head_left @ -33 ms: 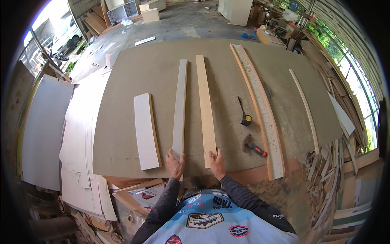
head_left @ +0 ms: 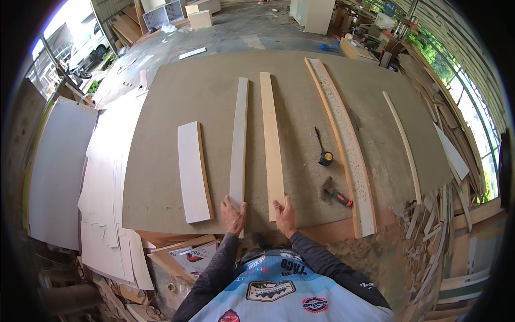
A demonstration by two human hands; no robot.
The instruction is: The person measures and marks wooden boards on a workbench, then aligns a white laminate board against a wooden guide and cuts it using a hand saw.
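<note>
Near the front edge of a large brown sheet-topped table (head_left: 204, 80), my left hand (head_left: 234, 218) grips the near end of a long narrow whitish strip (head_left: 240, 139) between thumb and fingers. My right hand (head_left: 286, 218) has hold of the near end of a pale bare-wood strip (head_left: 271, 139). Both strips lie lengthwise away from me, side by side with a gap. Left of them rests a short, wider white board (head_left: 194, 172) with a brown edge. To the right are a tape measure (head_left: 325, 158) and a hammer (head_left: 337, 195) with a red-and-black handle.
A long speckled channel-like piece (head_left: 346, 126) and a thin wooden strip (head_left: 401, 134) lie farther right. White sheets (head_left: 107, 182) stand left of the table. Wood offcuts (head_left: 432, 220) are heaped at the right. Cabinet parts (head_left: 311, 16) stand on the floor beyond.
</note>
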